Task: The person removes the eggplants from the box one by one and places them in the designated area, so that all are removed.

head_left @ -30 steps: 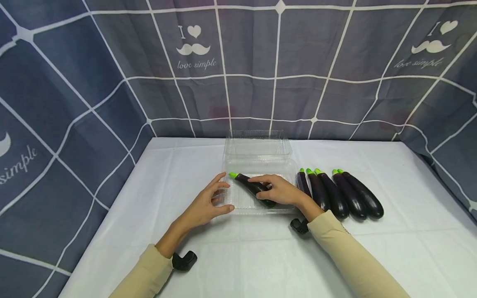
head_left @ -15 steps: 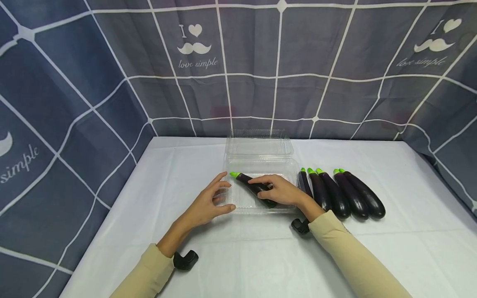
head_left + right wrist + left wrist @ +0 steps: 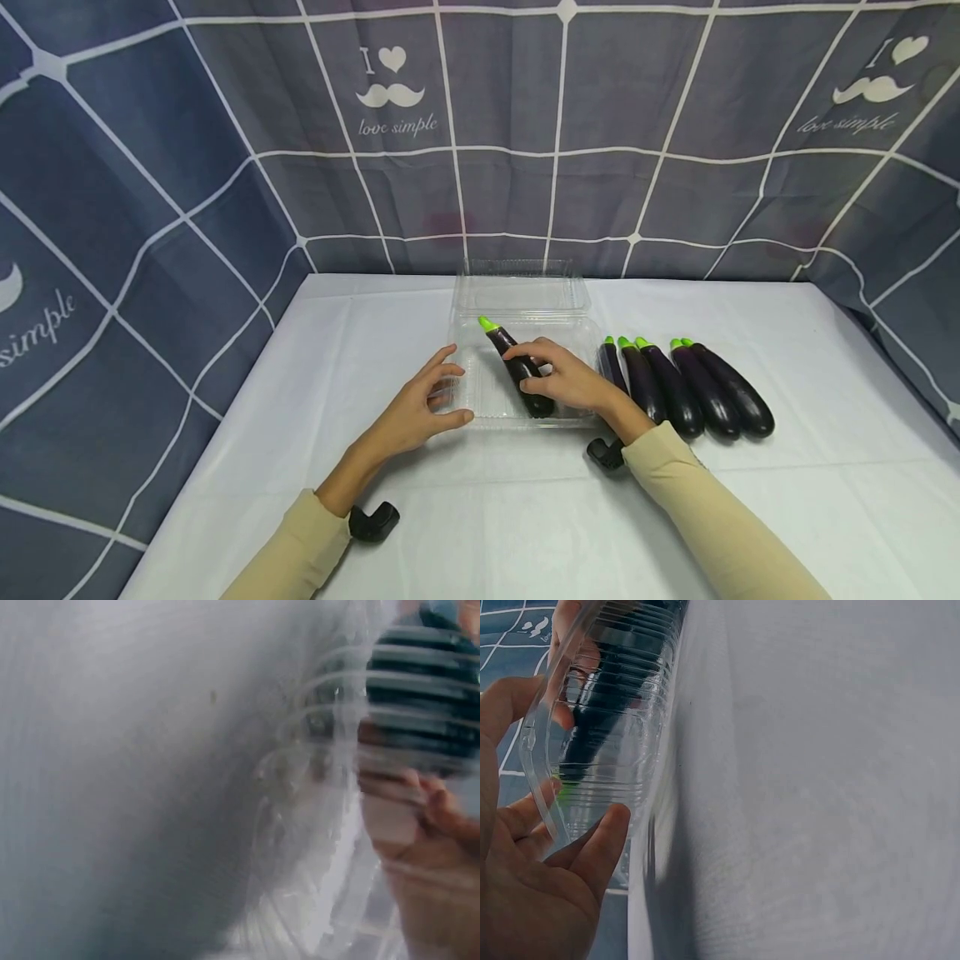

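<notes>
My right hand grips a dark purple eggplant by its body, thumb on the near side and fingers over the top. Its bright green stem end points away and a little left, over the clear plastic container. At the container's left side, my left hand has its fingers spread. In the left wrist view, that hand's index finger touches the rim and its thumb lies by the outer wall; the held eggplant shows through the plastic. The right wrist view is blurred, with the eggplant's dark end behind ribbed plastic.
Several more eggplants lie side by side just right of the container, stems away. The container's hinged lid lies back toward the grid-patterned curtain. All stand on a white cloth. Black devices are on both wrists.
The held eggplant's green end has swung away and slightly right, so it lies less slantwise across the container. My right fingers shifted slightly with it; the left hand stayed put.
</notes>
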Motion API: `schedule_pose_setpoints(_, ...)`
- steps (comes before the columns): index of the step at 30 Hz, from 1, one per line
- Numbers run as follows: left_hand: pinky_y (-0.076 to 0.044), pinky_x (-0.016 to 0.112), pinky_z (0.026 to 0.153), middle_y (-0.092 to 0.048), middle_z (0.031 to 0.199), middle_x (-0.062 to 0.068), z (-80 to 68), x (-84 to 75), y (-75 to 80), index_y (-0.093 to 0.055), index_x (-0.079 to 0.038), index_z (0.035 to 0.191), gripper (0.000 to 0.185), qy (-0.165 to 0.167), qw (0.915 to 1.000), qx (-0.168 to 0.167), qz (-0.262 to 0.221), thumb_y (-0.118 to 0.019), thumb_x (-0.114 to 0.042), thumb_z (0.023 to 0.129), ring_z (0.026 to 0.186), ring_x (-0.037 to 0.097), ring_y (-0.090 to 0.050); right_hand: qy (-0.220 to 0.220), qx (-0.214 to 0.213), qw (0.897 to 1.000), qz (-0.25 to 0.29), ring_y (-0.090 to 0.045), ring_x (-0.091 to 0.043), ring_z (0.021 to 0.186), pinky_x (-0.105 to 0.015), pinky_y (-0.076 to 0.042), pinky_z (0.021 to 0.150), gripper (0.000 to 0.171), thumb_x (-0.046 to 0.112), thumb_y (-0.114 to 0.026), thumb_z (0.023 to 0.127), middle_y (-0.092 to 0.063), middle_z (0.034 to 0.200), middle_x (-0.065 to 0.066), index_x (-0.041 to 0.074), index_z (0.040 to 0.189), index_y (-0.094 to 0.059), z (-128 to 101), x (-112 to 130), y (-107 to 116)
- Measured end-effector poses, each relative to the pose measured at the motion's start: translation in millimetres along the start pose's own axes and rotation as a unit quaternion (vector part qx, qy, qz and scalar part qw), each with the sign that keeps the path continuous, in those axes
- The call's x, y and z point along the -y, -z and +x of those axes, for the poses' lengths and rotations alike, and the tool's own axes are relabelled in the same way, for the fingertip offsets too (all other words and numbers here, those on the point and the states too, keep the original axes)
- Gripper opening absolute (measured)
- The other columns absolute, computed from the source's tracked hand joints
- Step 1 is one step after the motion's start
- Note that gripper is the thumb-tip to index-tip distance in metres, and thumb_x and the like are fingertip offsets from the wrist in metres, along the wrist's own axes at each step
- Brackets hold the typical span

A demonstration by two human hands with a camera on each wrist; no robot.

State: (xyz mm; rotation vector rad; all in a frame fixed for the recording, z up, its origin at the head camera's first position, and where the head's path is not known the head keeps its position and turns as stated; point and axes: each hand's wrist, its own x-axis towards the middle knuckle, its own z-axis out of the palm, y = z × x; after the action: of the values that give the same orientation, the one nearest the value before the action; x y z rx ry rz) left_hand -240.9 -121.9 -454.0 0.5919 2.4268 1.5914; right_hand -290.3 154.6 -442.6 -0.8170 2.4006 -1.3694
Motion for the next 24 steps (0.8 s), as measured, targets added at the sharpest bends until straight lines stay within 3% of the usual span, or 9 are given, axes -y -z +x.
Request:
schedule_pose_setpoints(7, -0.041, 0.043, 0.106, -0.016, 0.163, 0.002, -0.2, -0.5, 0.0, -0.051, -0.002, 0.132, 0.058, 0.002, 1.0000, 0.001, 0.005, -0.080, -0.021, 0.085, 0.136, 0.035, -0.040, -0.015, -0.021, 0.999, 0.020, -0.054, -0.035, 0.104, -0.043, -0.050, 0.081, 0.048, 0.014, -0.071, 0.089, -0.050, 0.127, -0.012, 0.011, 0.135, -0.059, 1, -2, 0)
schedule_pose_setpoints(16, -0.042, 0.044, 0.106, -0.017, 0.163, 0.003, 0.8, 0.9, -1.0, -0.051, -0.001, 0.131, 0.058, -0.008, 1.0000, 0.002, 0.005, -0.080, -0.020, 0.085, 0.136, 0.035, -0.040, 0.015, -0.062, 0.997, 0.031, -0.053, -0.028, 0.110, -0.047, -0.045, 0.093, 0.044, 0.014, -0.072, 0.089, -0.056, 0.129, -0.005, 0.015, 0.132, -0.064, -1, -1, 2)
schedule_pose_setpoints(24, -0.041, 0.044, 0.106, -0.019, 0.162, 0.004, 0.8, 1.2, 0.2, -0.052, -0.001, 0.131, 0.057, -0.019, 0.9997, -0.002, 0.014, -0.080, -0.021, 0.085, 0.135, 0.032, -0.041, 0.015, -0.083, 0.996, 0.040, -0.049, -0.027, 0.119, -0.054, -0.038, 0.104, 0.042, 0.016, -0.072, 0.089, -0.057, 0.131, -0.003, 0.017, 0.130, -0.065, -4, 7, 8)
